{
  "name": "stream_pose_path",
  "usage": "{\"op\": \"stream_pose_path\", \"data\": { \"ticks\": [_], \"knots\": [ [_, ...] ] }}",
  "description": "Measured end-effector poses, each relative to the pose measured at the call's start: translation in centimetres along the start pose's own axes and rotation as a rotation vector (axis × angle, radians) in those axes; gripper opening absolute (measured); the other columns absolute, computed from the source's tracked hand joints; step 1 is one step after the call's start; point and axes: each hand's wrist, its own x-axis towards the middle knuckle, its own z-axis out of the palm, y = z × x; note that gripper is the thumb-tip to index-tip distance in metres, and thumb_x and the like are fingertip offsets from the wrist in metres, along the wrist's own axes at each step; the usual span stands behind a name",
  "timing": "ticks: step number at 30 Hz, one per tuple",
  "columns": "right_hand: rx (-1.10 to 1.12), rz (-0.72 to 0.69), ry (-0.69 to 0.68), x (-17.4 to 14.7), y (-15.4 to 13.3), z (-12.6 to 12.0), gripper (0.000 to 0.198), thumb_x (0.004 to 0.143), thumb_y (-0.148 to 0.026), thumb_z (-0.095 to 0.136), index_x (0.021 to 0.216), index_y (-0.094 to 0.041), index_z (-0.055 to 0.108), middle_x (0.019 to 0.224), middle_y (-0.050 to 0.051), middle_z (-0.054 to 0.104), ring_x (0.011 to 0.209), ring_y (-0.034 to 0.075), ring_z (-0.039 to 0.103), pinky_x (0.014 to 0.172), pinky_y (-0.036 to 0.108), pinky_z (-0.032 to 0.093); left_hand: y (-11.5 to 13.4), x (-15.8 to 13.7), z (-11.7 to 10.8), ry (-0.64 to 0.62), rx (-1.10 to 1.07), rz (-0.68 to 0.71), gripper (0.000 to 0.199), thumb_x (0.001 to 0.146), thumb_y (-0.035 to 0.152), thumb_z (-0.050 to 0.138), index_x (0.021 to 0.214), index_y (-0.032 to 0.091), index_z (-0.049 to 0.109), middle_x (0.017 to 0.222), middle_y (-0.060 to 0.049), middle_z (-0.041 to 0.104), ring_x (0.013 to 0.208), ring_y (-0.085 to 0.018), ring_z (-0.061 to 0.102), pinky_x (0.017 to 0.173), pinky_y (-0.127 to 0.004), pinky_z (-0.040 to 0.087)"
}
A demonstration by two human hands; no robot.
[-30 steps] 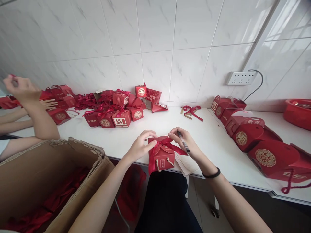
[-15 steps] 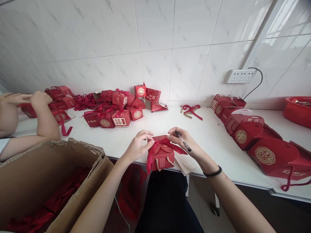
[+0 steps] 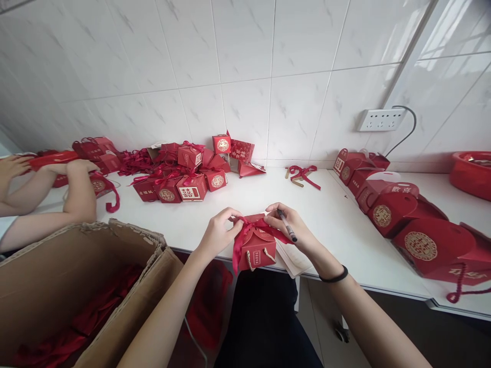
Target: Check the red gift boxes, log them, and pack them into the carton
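A small red gift box (image 3: 255,250) with gold print and twisted cord handles stands at the table's front edge. Across its top runs a red ribbon (image 3: 238,250), knotted in the middle, with tails hanging to both sides. My left hand (image 3: 222,232) is closed, thumb and fingers pinching the ribbon left of the knot. On the other side my right hand (image 3: 289,225) pinches the ribbon too, while a dark pen (image 3: 287,225) is tucked between its fingers, pointing down to the right. Under the box's right side lies a pale paper booklet (image 3: 294,259).
Several finished red boxes (image 3: 192,188) are heaped at the back left. Larger red boxes (image 3: 418,248) line the right side. Loose ribbon (image 3: 305,176) lies near the wall. An open cardboard box (image 3: 126,306) stands at front left, and a co-worker's arms (image 3: 79,194) reach in beyond it.
My hands stay at the ribbon with barely any shift. On the far left, the co-worker's hands have moved, and a bright red item now shows by them.
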Motion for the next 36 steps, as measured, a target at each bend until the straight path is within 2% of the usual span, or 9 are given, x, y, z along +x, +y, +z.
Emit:
{"op": "stream_pose_path", "data": {
  "ticks": [5,9,12,16,24,26,29,34,36],
  "knots": [
    [-0.041,-0.019,0.029,-0.1,0.1,0.0,0.044,0.067,-0.052,0.07,0.088,-0.017,0.051,0.061,-0.005,0.048,0.05,0.008,0.039,0.046,0.022,0.025,0.9,0.4,0.7,0.071,0.127,-0.079,0.003,0.078,0.02,0.05,0.078,0.021,0.053,0.065,0.004,0.056,0.061,-0.01,0.054,0.062,-0.023,0.044],
    [-0.061,-0.034,0.029,-0.1,0.3,-0.1,0.046,0.067,-0.053,0.069,0.088,-0.017,0.051,0.064,-0.004,0.05,0.05,0.008,0.039,0.045,0.023,0.025,1.2,0.2,0.5,0.052,0.182,-0.191,0.006,0.078,0.024,0.05,0.074,0.021,0.048,0.058,0.006,0.051,0.054,-0.01,0.051,0.056,-0.023,0.041],
    [-0.063,-0.037,0.029,-0.1,0.4,-0.2,0.046,0.068,-0.053,0.069,0.088,-0.017,0.052,0.065,-0.004,0.05,0.05,0.008,0.039,0.045,0.022,0.025,1.1,-0.3,0.0,0.005,0.114,-0.148,0.004,0.077,0.024,0.051,0.076,0.021,0.048,0.066,0.003,0.056,0.061,-0.011,0.054,0.062,-0.024,0.045],
    [-0.06,-0.027,0.032,-0.1,0.4,-0.1,0.047,0.067,-0.054,0.069,0.088,-0.017,0.051,0.065,-0.004,0.05,0.048,0.007,0.037,0.044,0.022,0.024,0.9,-0.7,-0.3,0.018,0.066,-0.111,0.006,0.076,0.021,0.052,0.081,0.02,0.053,0.076,0.001,0.061,0.07,-0.012,0.057,0.071,-0.025,0.048],
    [-0.049,-0.026,0.026,-0.2,0.2,0.0,0.047,0.067,-0.054,0.07,0.089,-0.017,0.051,0.065,-0.003,0.05,0.051,0.008,0.039,0.045,0.022,0.025,1.4,-0.3,0.8,0.178,0.035,-0.189,0.007,0.073,0.019,0.054,0.08,0.02,0.056,0.068,0.001,0.063,0.062,-0.012,0.059,0.064,-0.025,0.05],
    [-0.056,-0.025,0.028,-0.3,0.2,0.0,0.047,0.068,-0.055,0.069,0.088,-0.017,0.051,0.065,-0.003,0.05,0.05,0.009,0.039,0.044,0.022,0.025,1.8,-0.3,1.0,0.184,0.04,-0.176,0.002,0.073,0.019,0.053,0.073,0.02,0.055,0.068,0.001,0.064,0.062,-0.012,0.059,0.063,-0.024,0.05],
    [-0.064,-0.031,0.033,-0.3,0.3,-0.1,0.047,0.068,-0.055,0.069,0.088,-0.017,0.051,0.065,-0.003,0.05,0.05,0.009,0.039,0.045,0.022,0.025,2.3,-0.6,1.1,0.175,0.058,-0.169,0.01,0.078,0.023,0.052,0.068,0.02,0.054,0.064,0.002,0.062,0.059,-0.011,0.057,0.061,-0.023,0.049],
    [-0.088,-0.038,0.017,-0.1,0.7,-0.2,0.042,0.071,-0.051,0.067,0.089,-0.018,0.051,0.066,-0.002,0.051,0.054,0.011,0.043,0.05,0.025,0.031,2.3,-0.9,1.0,0.178,0.095,-0.143,0.009,0.08,0.023,0.05,0.076,0.02,0.057,0.068,0.002,0.063,0.063,-0.012,0.057,0.062,-0.023,0.047],
    [-0.148,-0.089,0.072,-0.1,0.7,-0.1,0.036,0.072,-0.048,0.066,0.087,-0.018,0.052,0.069,0.0,0.054,0.061,0.015,0.048,0.057,0.028,0.037,2.2,-1.0,1.1,0.179,0.077,-0.158,0.008,0.079,0.022,0.051,0.075,0.02,0.057,0.07,0.002,0.064,0.064,-0.012,0.058,0.064,-0.023,0.047]
  ]
}}
